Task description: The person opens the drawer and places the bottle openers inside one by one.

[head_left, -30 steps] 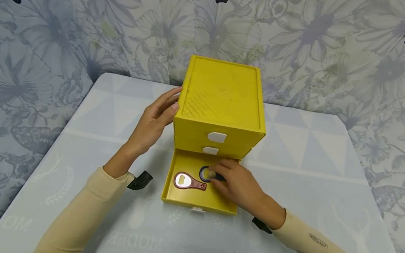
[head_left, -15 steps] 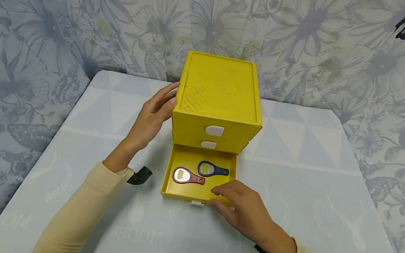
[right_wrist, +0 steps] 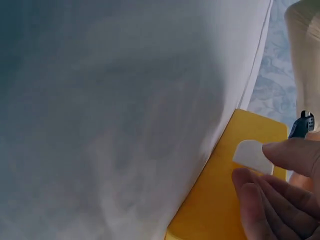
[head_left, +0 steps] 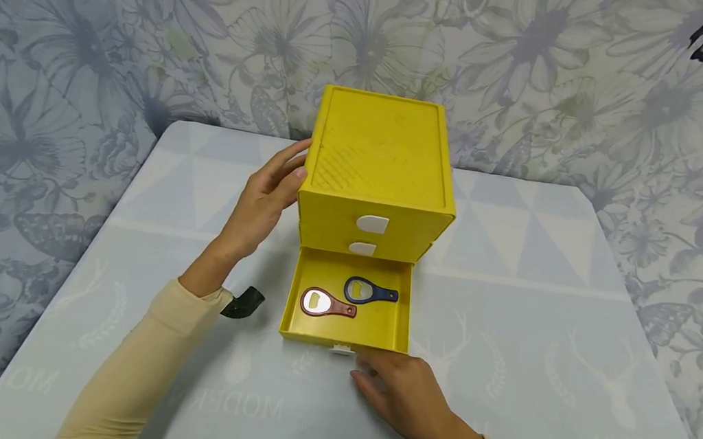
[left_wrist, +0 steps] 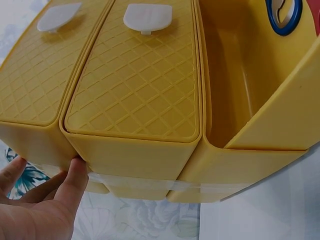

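Note:
A yellow drawer unit [head_left: 384, 150] stands on the table with its bottom drawer [head_left: 380, 332] pulled out. Inside the drawer lie a red bottle opener [head_left: 338, 309] and a blue bottle opener [head_left: 379, 295]. My left hand [head_left: 259, 205] rests against the unit's left side, fingers extended; the left wrist view shows the fingertips [left_wrist: 76, 167] at the side wall. At the drawer's front is my right hand [head_left: 412, 396], thumb and fingers apart. In the right wrist view its thumb overlaps the edge of the white drawer handle [right_wrist: 252, 156], with the fingers beside it.
Two upper drawers are closed, each with a white handle [head_left: 372, 224]. The table [head_left: 540, 344] has a pale patterned cover. Behind it hangs a floral backdrop [head_left: 228, 51] close to the unit's rear.
My right hand has let go of the blue bottle opener, leaving it in the drawer, and moved out to the drawer's front. My left hand stays at the unit's side.

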The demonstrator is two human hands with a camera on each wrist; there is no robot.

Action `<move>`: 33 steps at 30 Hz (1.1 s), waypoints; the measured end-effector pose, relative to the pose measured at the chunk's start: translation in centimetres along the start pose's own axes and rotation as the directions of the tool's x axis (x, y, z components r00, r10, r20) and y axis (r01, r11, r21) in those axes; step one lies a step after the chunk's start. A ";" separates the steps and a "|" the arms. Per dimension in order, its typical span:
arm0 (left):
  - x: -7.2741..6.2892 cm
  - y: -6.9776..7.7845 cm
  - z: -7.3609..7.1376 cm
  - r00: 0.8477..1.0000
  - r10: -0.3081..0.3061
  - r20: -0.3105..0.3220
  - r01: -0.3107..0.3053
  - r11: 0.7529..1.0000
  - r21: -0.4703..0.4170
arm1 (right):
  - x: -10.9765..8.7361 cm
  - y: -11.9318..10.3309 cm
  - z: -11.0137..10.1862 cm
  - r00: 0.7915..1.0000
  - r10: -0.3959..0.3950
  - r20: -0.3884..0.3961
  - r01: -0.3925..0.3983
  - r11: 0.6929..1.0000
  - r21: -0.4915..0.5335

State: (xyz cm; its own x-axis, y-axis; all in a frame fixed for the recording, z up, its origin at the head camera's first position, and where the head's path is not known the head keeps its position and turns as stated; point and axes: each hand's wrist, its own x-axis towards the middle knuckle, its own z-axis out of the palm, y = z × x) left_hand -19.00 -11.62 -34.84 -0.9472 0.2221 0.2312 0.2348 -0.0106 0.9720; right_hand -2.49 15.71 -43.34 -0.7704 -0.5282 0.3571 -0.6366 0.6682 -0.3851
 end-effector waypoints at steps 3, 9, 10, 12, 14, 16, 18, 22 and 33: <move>0.1 0.0 0.0 1.000 0.003 -0.002 -0.003 1.000 0.003 | 0.1 0.1 0.2 0.999 0.053 0.013 -0.053 0.999 0.011; 0.1 0.0 0.0 1.000 0.004 -0.008 -0.004 1.000 0.018 | 0.6 0.1 0.2 0.997 0.070 0.033 -0.072 0.996 0.047; 0.1 0.0 0.0 1.000 0.003 -0.008 -0.003 1.000 0.019 | 0.7 0.1 0.1 0.996 0.075 0.041 -0.078 0.995 0.060; 0.1 0.0 0.0 1.000 0.001 -0.007 0.000 1.000 0.019 | 1.0 0.2 -0.1 0.994 0.090 0.055 -0.094 0.992 0.085; 0.1 -0.1 0.0 1.000 -0.002 -0.008 0.002 1.000 0.019 | 1.5 0.2 -0.2 0.993 0.104 0.058 -0.109 0.990 0.092; 0.1 -0.1 0.0 1.000 -0.008 -0.011 0.008 1.000 0.023 | 1.9 0.3 -0.2 0.992 0.113 0.047 -0.117 0.990 0.083; 0.1 -0.1 0.0 1.000 -0.014 -0.014 0.014 1.000 0.026 | 2.3 0.5 -0.2 0.994 0.106 0.024 -0.108 0.992 0.071; 0.0 -0.1 0.0 1.000 -0.022 -0.015 0.022 0.999 0.024 | 3.1 0.9 -0.1 0.996 0.082 -0.026 -0.080 0.994 0.068; 0.0 0.0 0.1 0.999 -0.029 -0.014 0.029 0.999 0.021 | 6.0 3.1 -0.4 0.994 0.040 -0.097 -0.034 0.997 0.064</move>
State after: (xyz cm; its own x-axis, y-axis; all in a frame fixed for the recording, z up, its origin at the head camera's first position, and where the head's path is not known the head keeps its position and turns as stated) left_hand -19.02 -11.51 -34.83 -0.9566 0.2085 0.2036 0.2116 0.0169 0.9772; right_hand -9.03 14.86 -42.04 -0.7884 -0.4474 0.4222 -0.6108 0.6509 -0.4509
